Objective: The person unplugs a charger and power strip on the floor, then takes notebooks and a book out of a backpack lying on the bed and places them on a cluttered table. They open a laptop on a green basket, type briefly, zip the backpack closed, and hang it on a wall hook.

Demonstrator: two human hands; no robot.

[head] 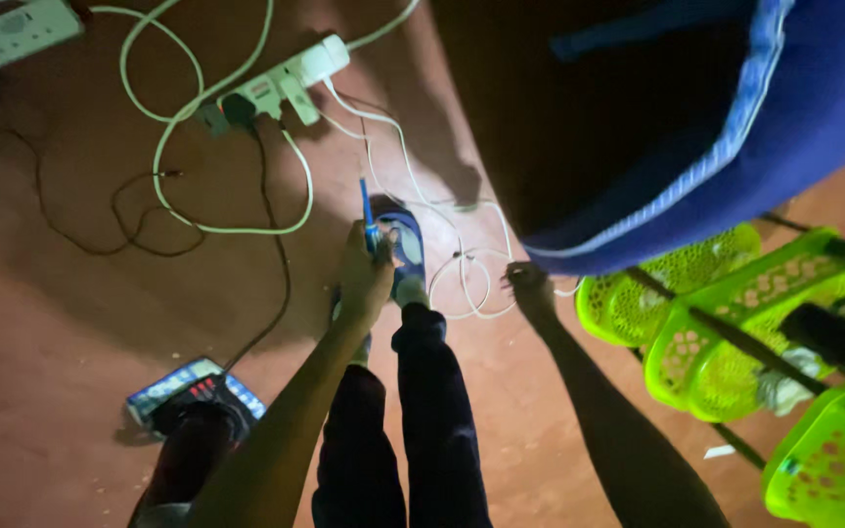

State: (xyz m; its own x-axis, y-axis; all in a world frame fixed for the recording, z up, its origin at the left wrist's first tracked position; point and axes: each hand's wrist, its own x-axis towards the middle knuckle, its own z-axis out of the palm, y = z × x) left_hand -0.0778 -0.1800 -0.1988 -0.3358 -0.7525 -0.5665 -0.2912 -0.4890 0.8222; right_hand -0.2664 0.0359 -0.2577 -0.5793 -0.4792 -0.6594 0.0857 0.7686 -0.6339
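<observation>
Blue pen (368,210) being clamped in left hand (364,279); right hand (530,290) closing on white cable (462,284), snag risk.

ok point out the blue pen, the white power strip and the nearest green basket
blue pen (367,210): head view, on its shaft above the left hand (364,279)
white power strip (290,76): head view, mid body
green basket (833,455): head view, perforated wall
</observation>
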